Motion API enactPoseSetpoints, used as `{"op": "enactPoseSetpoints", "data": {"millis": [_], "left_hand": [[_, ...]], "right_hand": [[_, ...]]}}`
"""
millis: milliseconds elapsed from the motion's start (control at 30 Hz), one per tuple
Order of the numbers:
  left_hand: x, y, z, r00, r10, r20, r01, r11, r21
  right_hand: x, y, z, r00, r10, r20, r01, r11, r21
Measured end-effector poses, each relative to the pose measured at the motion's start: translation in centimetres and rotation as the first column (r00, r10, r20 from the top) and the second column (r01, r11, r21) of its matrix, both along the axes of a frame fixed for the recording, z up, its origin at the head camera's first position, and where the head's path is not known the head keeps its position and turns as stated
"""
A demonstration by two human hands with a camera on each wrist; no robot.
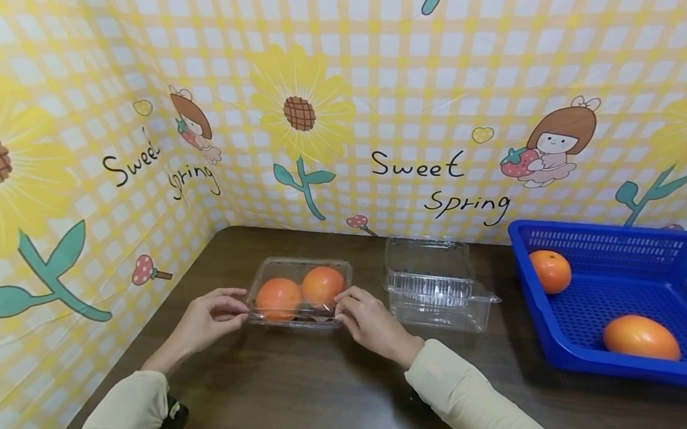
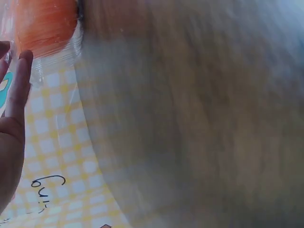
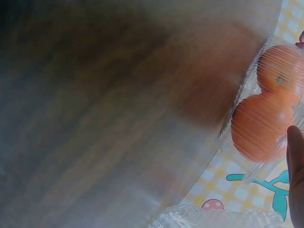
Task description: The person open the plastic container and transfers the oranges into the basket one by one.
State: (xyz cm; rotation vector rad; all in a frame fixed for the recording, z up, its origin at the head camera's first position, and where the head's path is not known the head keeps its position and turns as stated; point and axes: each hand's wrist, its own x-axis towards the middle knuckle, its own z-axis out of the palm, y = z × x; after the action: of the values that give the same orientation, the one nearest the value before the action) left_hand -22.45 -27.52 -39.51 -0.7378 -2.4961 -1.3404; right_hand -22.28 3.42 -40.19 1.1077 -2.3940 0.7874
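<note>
Two oranges lie side by side in a clear plastic clamshell box on the dark table in the head view. My left hand pinches the box's left end, thumb and fingertips at its rim. At the front right corner, my right hand holds the box between thumb and fingers. The right wrist view shows ribbed clear plastic over both oranges, with the right thumb along the edge. One orange shows through the plastic in the left wrist view, beside a left finger.
Right of the hands stand more clear plastic boxes. A blue basket at the far right contains an orange and a longer orange fruit. Yellow checked cloth walls the table's back and left side.
</note>
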Motion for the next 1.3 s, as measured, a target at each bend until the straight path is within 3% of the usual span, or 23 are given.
{"op": "enactPoseSetpoints", "data": {"millis": [100,267,600,800,1167,1300], "left_hand": [[-0.4,-0.22,-0.26,0.996,-0.016,0.083,0.013,1.0,0.029],[-0.68,-0.33,-0.14,0.996,-0.036,0.083,0.036,0.999,0.002],[-0.91,-0.31,-0.29,0.999,0.01,-0.04,-0.014,0.995,-0.101],[-0.91,-0.17,-0.21,0.995,0.004,-0.103,-0.018,0.99,-0.139],[-0.6,0.18,-0.5,0.961,-0.034,-0.273,-0.017,0.983,-0.183],[-0.37,0.22,-0.5,0.956,-0.024,-0.293,-0.034,0.981,-0.191]], "right_hand": [[-0.01,0.03,-0.04,1.0,0.003,-0.003,-0.003,1.0,-0.001],[-0.01,0.01,-0.08,1.0,0.009,-0.002,-0.009,1.0,-0.003],[0.03,-0.07,-0.13,1.0,0.015,-0.004,-0.015,1.0,0.008],[-0.07,-0.02,-0.12,1.0,0.014,-0.007,-0.014,1.0,0.007],[0.07,-0.12,0.18,1.0,0.009,0.025,-0.009,1.0,0.013],[0.18,-0.14,0.31,1.0,0.006,0.027,-0.006,1.0,0.016]]}}
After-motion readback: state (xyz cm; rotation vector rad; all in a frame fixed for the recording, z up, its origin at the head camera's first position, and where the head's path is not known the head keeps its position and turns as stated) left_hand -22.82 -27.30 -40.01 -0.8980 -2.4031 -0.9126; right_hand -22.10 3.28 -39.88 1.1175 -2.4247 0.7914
